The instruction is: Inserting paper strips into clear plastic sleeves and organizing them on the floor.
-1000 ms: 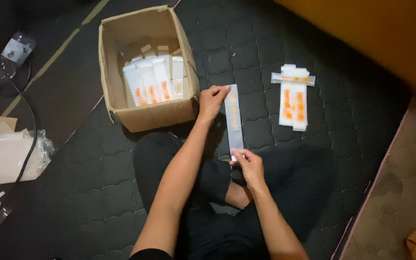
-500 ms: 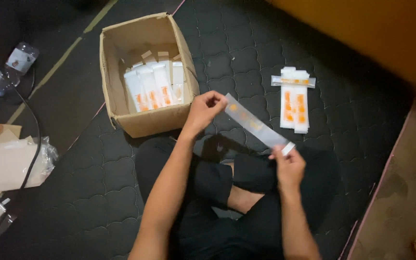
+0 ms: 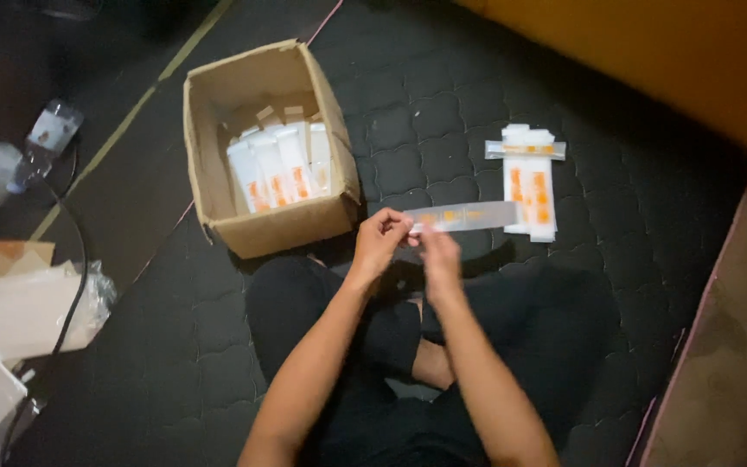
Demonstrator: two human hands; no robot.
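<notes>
Both hands' grip pinching one end of flat carton strip (image 3: 469,214), left hand (image 3: 379,240), right hand (image 3: 438,251), strip extending rightward

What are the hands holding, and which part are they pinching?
Both the left hand and the right hand pinch one end of a long, flat white strip with orange marks. The rest sticks out sideways, free in the air.

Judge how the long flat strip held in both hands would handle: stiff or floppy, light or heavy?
The strip juts out sideways from the left hand and right hand without drooping, so probably fairly stiff. A fingertip pinch at one end carries it, suggesting it is light. It looks thin, so likely creases easily.
</notes>
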